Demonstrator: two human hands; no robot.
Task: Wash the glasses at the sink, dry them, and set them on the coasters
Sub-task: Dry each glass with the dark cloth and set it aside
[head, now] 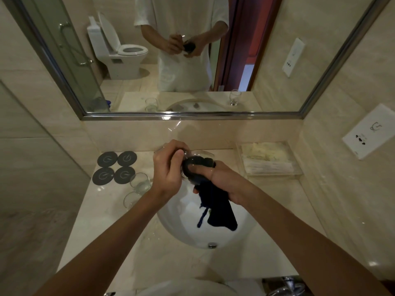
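Four round grey coasters (116, 167) lie in a square at the back left of the marble counter (102, 227). Just right of them stand two clear glasses (140, 183), one nearer (130, 199). Above the white sink (224, 238), the left hand (171, 167) curls its fingers around a tilted glass (199, 157). The right hand (222, 182) grips a dark cloth (218, 212), thumb pushing it into the glass. An acrylic tray (271, 159) sits at the far right.
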